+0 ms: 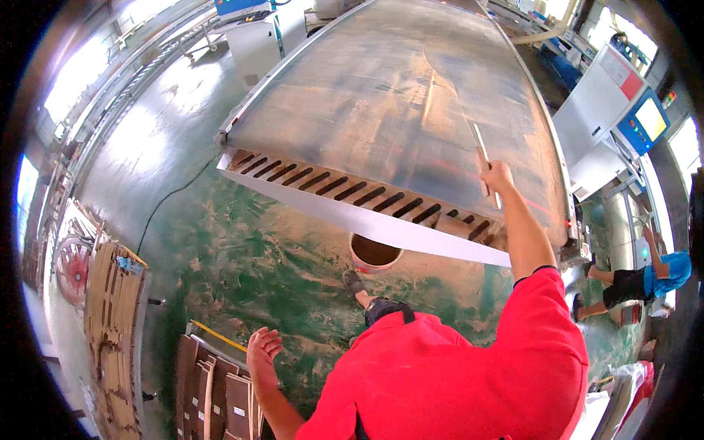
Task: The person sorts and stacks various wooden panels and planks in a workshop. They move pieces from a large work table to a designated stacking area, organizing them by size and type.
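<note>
My right hand (497,176) reaches out over the wide dusty machine bed (323,103). Its fingers are wrapped round the middle of a thin, pale, straight strip (479,141), whose ends show beyond the hand. Brown dust lies in streaks on the bed around it; whether the strip touches the surface I cannot tell. Down at my left side, my left hand (264,355) hangs in the air with the fingers apart and loosely curled, holding nothing. Boards (220,400) stacked on a cart lie close to it.
A slotted edge (345,187) with a white front panel borders the bed. Beneath it stands a round bucket (374,257). Long boards (110,323) are piled at left. To the right are a control cabinet (601,110) with a screen and a person in blue (664,275).
</note>
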{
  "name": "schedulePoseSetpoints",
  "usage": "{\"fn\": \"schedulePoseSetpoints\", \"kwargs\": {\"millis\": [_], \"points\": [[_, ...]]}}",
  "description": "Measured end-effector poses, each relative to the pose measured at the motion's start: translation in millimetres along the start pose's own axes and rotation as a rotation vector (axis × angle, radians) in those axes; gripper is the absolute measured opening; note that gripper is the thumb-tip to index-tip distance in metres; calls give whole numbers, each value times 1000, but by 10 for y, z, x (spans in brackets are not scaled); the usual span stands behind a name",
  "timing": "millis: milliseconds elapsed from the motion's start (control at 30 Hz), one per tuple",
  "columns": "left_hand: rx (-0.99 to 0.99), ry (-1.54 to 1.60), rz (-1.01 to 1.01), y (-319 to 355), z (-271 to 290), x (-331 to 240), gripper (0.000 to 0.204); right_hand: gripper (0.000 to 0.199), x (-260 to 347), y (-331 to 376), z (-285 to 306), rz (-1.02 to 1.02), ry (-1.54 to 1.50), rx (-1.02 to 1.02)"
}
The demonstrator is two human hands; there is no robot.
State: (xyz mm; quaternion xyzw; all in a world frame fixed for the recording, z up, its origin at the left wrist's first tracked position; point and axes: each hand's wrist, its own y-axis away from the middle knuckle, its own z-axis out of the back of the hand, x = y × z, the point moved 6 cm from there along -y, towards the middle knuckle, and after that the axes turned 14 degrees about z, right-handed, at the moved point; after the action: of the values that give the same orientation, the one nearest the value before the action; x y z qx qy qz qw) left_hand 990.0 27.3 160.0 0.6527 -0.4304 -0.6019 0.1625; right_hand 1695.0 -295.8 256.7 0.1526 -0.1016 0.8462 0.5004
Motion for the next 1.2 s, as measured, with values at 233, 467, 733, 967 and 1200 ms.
{"fn": "schedulePoseSetpoints", "kwargs": {"millis": [233,467,733,967,1200], "points": [[-91,20,37,-514,148,-371,35,31,-75,-961,-231,-81,121,-24],[-90,-34,5,-1069,-409,-1012,37,32,-40,-2028,-429,-149,111,-53],[-82,-149,95,-1653,-1058,-1567,33,30,83,-3207,-503,-136,134,-76],[-122,-189,182,-2059,-1139,-1818,35,29,342,-3937,-626,-53,184,-35],[-56,-164,184,-2312,-1001,-2065,34,26,694,-3709,-726,76,158,-45]]}}
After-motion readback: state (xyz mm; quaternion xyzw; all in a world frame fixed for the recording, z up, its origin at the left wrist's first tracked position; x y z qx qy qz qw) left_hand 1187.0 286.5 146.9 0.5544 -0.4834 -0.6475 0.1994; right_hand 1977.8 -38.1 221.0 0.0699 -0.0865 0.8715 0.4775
